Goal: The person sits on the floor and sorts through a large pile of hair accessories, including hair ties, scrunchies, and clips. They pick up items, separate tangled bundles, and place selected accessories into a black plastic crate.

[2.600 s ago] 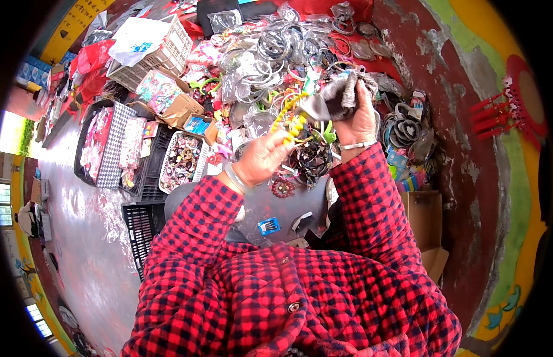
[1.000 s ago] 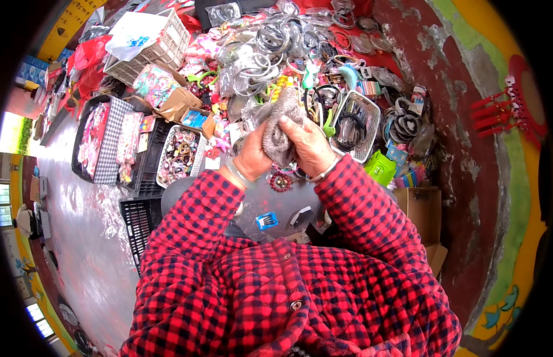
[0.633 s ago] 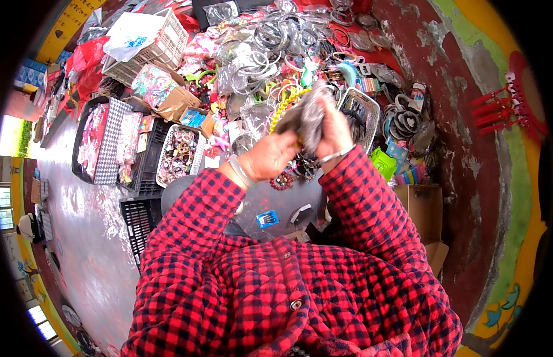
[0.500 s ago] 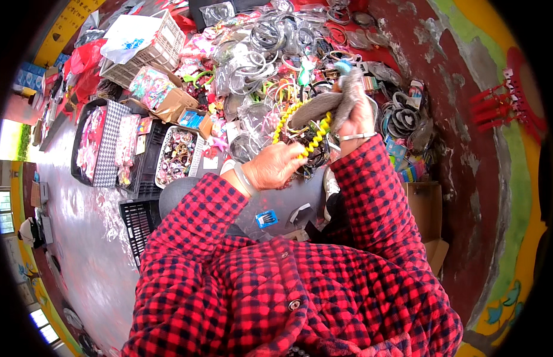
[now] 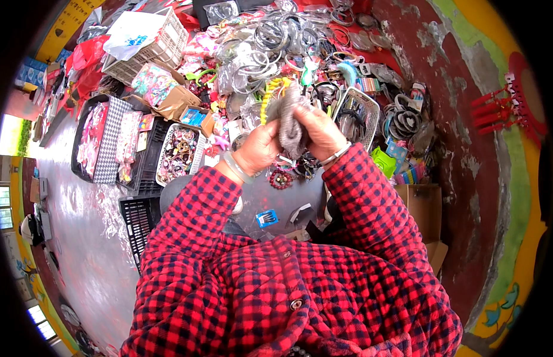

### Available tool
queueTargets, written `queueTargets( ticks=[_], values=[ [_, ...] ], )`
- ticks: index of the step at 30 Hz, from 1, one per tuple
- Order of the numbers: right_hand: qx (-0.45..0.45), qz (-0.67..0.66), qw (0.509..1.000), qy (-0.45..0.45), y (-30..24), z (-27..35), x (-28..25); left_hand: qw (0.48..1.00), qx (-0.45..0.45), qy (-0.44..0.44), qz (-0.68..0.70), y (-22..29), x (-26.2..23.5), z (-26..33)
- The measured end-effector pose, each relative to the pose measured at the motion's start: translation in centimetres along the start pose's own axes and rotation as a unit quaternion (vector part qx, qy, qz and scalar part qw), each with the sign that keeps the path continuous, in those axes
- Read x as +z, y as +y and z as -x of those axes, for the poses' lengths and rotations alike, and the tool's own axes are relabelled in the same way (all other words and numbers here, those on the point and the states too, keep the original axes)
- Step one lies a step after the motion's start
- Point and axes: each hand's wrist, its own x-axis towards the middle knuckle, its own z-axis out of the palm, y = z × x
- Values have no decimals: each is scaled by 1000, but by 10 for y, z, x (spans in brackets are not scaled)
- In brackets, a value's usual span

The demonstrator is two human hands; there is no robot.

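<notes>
A soft grey fuzzy headband [image 5: 289, 128] is gripped between my two hands above the near edge of the pile. My right hand [image 5: 323, 135] closes on its right side, thumb along the top. The fingers of my left hand [image 5: 257, 149] are closed at its left side. Just beyond them shows a yellow twisted headband [image 5: 270, 95], partly hidden by the grey one; whether my left fingers still hold it I cannot tell. Past the hands spreads a heap of headbands [image 5: 270, 38], many in clear bags. A red beaded hair tie [image 5: 280, 179] lies below my hands.
At left stand a white basket of hair ties [image 5: 200, 156], a black crate [image 5: 136, 226] and an open cardboard box [image 5: 169, 107]. A white basket [image 5: 373, 113] sits right of my hands, beside a bright green piece [image 5: 383, 162]. The red wall [image 5: 461, 119] bounds the right side.
My right hand has come left and down with the grey headband, meeting my left hand. The yellow headband has shifted left and away. The white basket at right is now uncovered.
</notes>
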Motion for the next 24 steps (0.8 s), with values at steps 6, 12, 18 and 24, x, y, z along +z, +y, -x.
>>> queueTargets(
  ticks=[6,12,18,24],
  values=[
    [-24,-111,984,134,-6,-7,-12,944,82,-18,-318,11,-7,-7],
    [-61,-131,975,167,-21,-6,-21,843,202,23,-497,9,-21,-10],
    [-32,-137,980,143,-18,-3,-12,865,204,15,-458,9,-12,-4],
    [-42,-121,986,106,-8,-4,-5,874,218,8,-435,10,-4,-2]
  ],
)
